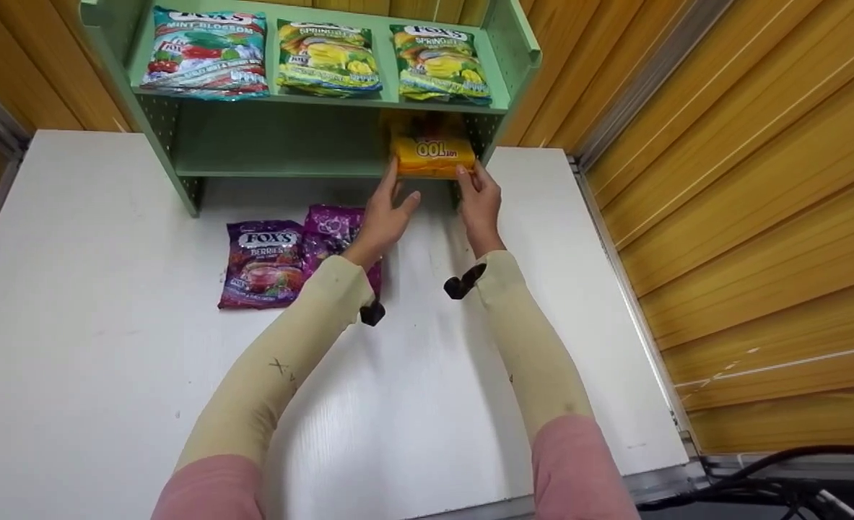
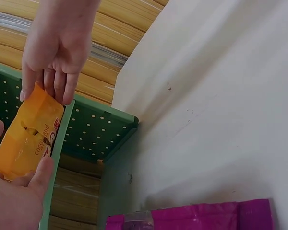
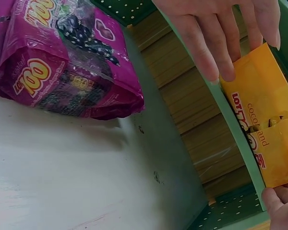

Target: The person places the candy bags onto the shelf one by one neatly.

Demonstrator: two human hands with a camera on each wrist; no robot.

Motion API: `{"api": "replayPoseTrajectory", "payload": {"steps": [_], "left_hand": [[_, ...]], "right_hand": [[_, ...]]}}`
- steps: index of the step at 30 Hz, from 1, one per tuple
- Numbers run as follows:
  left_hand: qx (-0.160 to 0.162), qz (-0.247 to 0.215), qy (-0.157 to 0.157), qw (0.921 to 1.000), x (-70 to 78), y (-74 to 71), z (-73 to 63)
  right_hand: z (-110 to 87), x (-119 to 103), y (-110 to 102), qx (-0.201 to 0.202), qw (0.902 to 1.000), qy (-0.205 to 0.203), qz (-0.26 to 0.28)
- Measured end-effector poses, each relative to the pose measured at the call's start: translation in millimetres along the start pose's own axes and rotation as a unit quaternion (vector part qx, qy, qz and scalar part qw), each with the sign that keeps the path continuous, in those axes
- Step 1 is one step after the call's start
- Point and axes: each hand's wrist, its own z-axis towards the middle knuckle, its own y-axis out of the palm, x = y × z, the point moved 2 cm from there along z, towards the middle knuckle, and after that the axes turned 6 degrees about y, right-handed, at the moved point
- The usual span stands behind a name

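A yellow-orange candy bag [image 1: 434, 153] marked LOT 100 lies at the right end of the green rack's lower shelf, its lettering upside down in the head view. At its left end is my left hand [image 1: 385, 220], the straight fingers touching the bag and the thumb held apart. My right hand [image 1: 481, 208] pinches the right front corner, thumb on the bag. In the left wrist view my right hand [image 2: 60, 52] reaches the bag's far end. The right wrist view shows my left hand's fingers [image 3: 213, 43] along the edge of the yellow bag [image 3: 266, 120].
The green rack's upper shelf [image 1: 387, 54] carries a mint blossom candy bag [image 1: 206, 54] and two green-yellow candy bags [image 1: 325, 59]. On the white table [image 1: 87, 289], a purple FOX'S berries bag [image 1: 260, 263] lies beside purple-magenta packaging [image 1: 333, 224], partly behind my left arm.
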Motion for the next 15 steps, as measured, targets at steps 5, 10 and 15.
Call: {"api": "replayPoseTrajectory", "payload": {"steps": [5, 10, 15], "left_hand": [[0.002, -0.018, 0.007, 0.9998, -2.9, -2.7, -3.4], [0.001, -0.018, 0.004, 0.9998, -3.7, -7.5, -8.0], [0.000, -0.028, -0.003, 0.9996, -5.6, -13.5, -11.9]], "right_hand": [[-15.4, -9, -3, -0.022, 0.9988, 0.011, 0.043], [-24.4, -9, -5, -0.029, 0.9981, 0.002, 0.054], [-20.5, 9, -2, -0.020, 0.9976, 0.000, 0.066]]}}
